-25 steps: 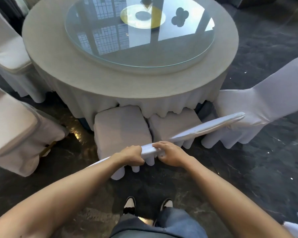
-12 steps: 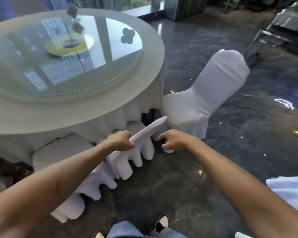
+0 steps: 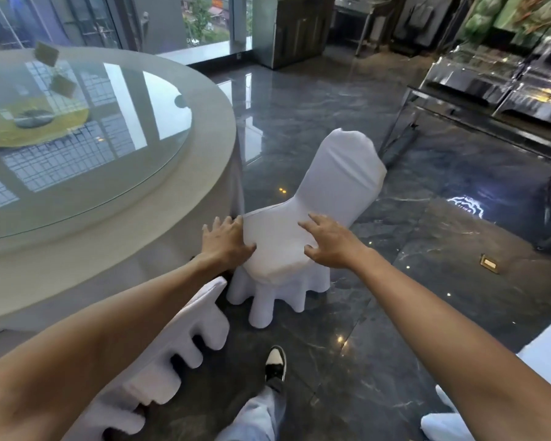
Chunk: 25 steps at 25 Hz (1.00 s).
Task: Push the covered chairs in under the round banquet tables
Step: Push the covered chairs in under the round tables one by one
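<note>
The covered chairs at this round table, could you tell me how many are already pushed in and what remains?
Done: one covered chair by the left arm sits tucked against the round table. In hand: the left hand and right hand reach open over the seat of the next chair, which stands clear of the table. Left: pushing it under; other chairs are out of view.

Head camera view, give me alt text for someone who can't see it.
A person reaches both open hands, left hand and right hand, to the seat of a white covered chair standing beside a round table with a glass turntable. Another covered chair sits pushed in below the left arm, on a dark glossy floor.
</note>
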Each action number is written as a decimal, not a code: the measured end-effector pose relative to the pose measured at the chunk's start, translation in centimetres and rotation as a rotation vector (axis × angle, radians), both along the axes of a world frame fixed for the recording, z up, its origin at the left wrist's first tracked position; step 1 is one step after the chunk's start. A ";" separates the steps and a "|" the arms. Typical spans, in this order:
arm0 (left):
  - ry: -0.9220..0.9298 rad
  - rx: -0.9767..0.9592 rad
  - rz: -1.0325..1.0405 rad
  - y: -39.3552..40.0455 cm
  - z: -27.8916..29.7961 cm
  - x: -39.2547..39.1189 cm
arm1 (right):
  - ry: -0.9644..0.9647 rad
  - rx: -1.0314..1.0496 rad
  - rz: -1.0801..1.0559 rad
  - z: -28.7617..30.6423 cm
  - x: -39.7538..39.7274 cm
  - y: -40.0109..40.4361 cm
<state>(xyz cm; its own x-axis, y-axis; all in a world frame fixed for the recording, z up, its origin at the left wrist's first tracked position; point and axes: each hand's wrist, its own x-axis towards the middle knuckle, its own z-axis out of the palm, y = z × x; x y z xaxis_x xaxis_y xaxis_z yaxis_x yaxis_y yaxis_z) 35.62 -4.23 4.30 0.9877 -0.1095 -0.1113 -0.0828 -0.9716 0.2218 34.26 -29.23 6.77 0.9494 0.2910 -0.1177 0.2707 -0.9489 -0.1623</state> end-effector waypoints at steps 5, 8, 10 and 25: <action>-0.020 -0.092 0.039 -9.1 -2.3 12.2 | -0.146 -0.015 -0.032 -0.4 11.1 -7.1; -0.036 -0.203 0.061 -14.0 -2.9 19.4 | -0.162 -0.031 0.010 0.1 19.2 -11.4; -0.008 -0.306 0.064 -16.7 -2.8 23.3 | -0.204 -0.023 0.002 0.4 23.9 -14.1; 0.270 -0.500 0.132 -38.2 -8.6 39.5 | -0.174 -0.210 0.502 -6.2 54.1 -31.5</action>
<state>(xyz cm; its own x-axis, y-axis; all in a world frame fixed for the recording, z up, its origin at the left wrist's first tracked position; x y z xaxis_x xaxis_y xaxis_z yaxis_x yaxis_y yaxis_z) 75.08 -42.40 -4.35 0.9404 -0.0918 -0.3275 0.1549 -0.7415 0.6528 88.35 -60.73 0.58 0.7115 0.6986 -0.0761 0.7025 -0.7042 0.1032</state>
